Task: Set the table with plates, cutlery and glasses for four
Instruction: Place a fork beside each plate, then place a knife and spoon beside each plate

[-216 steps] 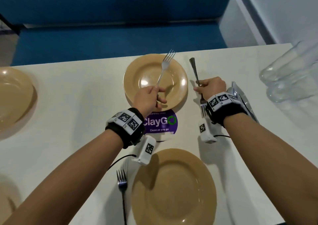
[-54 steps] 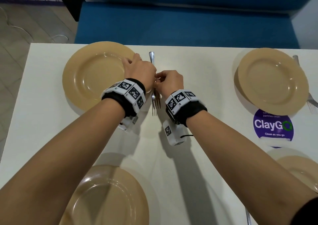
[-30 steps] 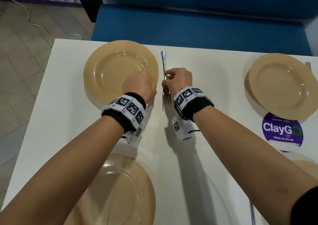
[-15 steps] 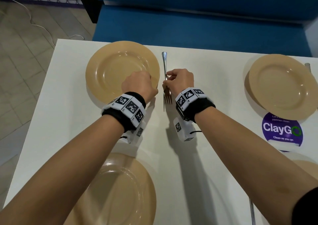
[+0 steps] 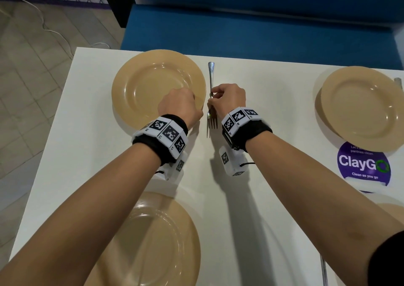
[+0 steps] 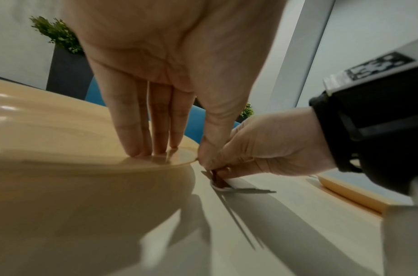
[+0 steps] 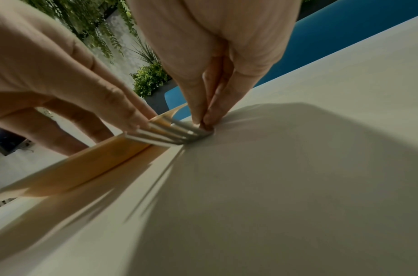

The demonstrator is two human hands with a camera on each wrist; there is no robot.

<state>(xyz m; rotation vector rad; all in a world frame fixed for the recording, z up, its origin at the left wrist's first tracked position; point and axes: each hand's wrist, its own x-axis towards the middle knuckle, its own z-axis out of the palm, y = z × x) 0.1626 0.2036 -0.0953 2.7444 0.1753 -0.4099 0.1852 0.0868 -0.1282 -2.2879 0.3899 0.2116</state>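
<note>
A tan plate [image 5: 153, 84] lies at the table's far left corner. A steel fork [image 5: 210, 75] lies just right of it, handle pointing away and tines [image 5: 212, 122] toward me. My right hand [image 5: 215, 98] pinches the fork's neck between thumb and fingertips [image 7: 198, 115], with the fork [image 7: 170, 133] down on the table. My left hand [image 5: 190, 103] rests on the plate's right rim. Its fingers [image 6: 153, 142] are straight and press on the plate [image 6: 61, 130], with the thumb at the rim's edge. My right hand [image 6: 262, 149] shows beside it in the left wrist view.
Tan plates lie at near left [image 5: 153, 242], far right [image 5: 358, 108] and near right [image 5: 393, 211]. Fork parts show at the right edge [image 5: 399, 82] and bottom right [image 5: 323, 270]. A purple ClayGo sticker [image 5: 364, 165] is on the white table [image 5: 273, 89]. A blue bench [image 5: 262, 27] runs behind.
Since 1.8 s ago my left hand has shifted from the fork onto the plate rim. Over the last second both hands and the fork have hardly moved.
</note>
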